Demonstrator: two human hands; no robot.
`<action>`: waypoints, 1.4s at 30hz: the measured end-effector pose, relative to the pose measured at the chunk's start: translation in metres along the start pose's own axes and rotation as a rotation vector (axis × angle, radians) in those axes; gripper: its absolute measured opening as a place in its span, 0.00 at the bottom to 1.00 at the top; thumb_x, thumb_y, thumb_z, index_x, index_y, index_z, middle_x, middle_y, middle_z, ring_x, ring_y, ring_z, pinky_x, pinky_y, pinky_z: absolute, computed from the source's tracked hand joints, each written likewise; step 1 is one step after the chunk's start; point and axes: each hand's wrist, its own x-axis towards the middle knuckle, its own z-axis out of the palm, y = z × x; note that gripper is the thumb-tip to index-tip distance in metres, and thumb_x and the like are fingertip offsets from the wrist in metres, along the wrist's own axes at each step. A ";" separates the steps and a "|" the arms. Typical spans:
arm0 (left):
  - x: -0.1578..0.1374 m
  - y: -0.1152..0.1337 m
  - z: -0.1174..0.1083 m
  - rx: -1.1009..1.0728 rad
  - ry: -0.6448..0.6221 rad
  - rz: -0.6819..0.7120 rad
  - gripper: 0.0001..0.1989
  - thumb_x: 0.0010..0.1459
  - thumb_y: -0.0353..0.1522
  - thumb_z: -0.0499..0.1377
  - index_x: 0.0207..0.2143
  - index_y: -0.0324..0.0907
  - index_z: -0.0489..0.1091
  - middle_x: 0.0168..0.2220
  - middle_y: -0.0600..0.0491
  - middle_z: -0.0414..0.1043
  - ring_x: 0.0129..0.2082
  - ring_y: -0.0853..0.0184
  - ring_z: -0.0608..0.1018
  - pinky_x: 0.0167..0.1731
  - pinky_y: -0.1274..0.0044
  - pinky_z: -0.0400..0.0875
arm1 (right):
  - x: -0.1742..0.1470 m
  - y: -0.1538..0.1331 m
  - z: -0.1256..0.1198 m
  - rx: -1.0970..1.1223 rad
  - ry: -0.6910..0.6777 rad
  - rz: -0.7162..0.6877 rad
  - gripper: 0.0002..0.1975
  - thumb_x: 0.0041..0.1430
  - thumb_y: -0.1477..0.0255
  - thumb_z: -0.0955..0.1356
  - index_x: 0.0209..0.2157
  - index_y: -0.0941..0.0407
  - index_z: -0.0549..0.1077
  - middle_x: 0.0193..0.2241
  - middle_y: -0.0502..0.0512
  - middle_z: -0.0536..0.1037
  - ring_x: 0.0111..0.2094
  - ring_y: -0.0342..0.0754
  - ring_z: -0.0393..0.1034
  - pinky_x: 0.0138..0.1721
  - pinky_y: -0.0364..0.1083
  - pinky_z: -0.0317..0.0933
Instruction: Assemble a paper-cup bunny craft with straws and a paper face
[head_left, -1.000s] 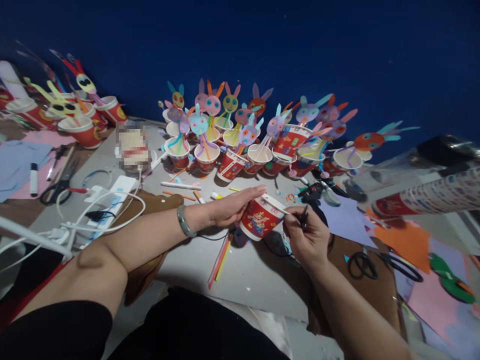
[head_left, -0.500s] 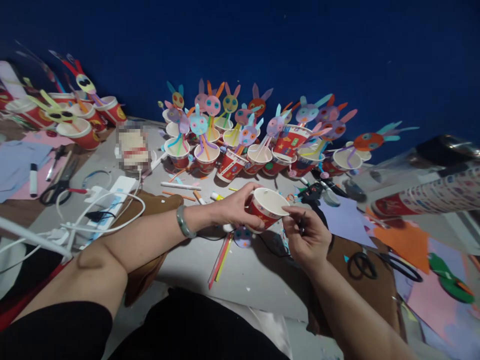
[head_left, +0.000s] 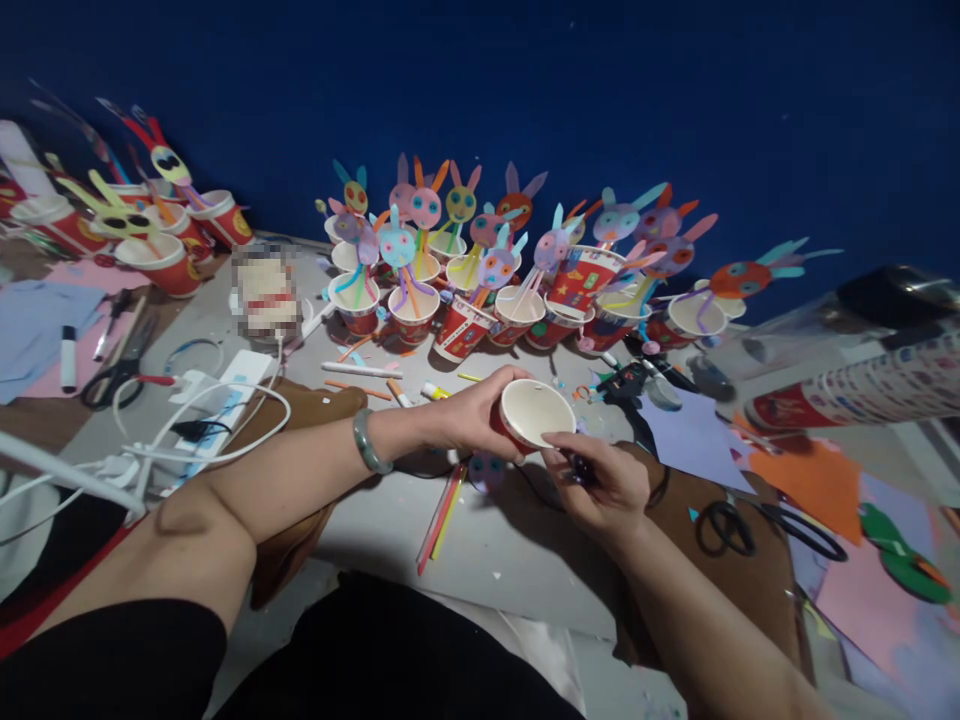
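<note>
While the left hand [head_left: 484, 415] gripped the red paper cup [head_left: 538, 415] around its side, fingers closed on it, the right hand [head_left: 604, 490] met the near rim with its fingertips. Cup was up over the gray table [head_left: 390, 550], between both hands, tilted so its white inside faced the camera. Right fingers were curled around a small dark object [head_left: 580, 466]; could not tell what it was. Green bracelet [head_left: 369, 443] sat on the left wrist.

Below the cup, a purple paper face [head_left: 486, 472] lay partly hidden, near a few colored strips [head_left: 442, 525]. Behind stood a cluster of red cups with paper rabbit heads, including a light-blue rabbit head [head_left: 397, 240]; one cup there [head_left: 463, 330] leaned. White marker [head_left: 362, 370] lay in front of the cluster. At right: purple sheet [head_left: 690, 440], orange paper [head_left: 806, 480], black-handled scissors [head_left: 727, 532], long stack of cups [head_left: 847, 395] on its side. At left: white power strip [head_left: 229, 410] with cables plugged in.
</note>
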 end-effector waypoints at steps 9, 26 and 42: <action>0.000 -0.002 -0.002 0.134 -0.020 0.111 0.38 0.39 0.28 0.69 0.54 0.42 0.58 0.49 0.48 0.66 0.51 0.59 0.72 0.51 0.70 0.67 | 0.002 -0.008 0.000 -0.016 0.098 -0.037 0.15 0.55 0.76 0.71 0.45 0.50 0.74 0.16 0.42 0.69 0.14 0.39 0.61 0.17 0.40 0.57; -0.004 0.000 0.000 0.364 0.113 0.386 0.34 0.45 0.36 0.70 0.53 0.44 0.61 0.53 0.46 0.67 0.55 0.57 0.71 0.58 0.67 0.63 | 0.004 -0.010 -0.002 0.035 0.075 -0.177 0.24 0.50 0.82 0.72 0.49 0.50 0.72 0.16 0.40 0.68 0.13 0.39 0.61 0.17 0.42 0.60; -0.002 -0.007 0.001 0.224 0.036 0.128 0.38 0.43 0.38 0.73 0.54 0.42 0.59 0.50 0.48 0.67 0.51 0.60 0.72 0.50 0.71 0.67 | -0.002 -0.011 0.003 -0.059 0.050 0.068 0.13 0.57 0.74 0.70 0.46 0.52 0.75 0.18 0.44 0.72 0.16 0.41 0.65 0.19 0.42 0.61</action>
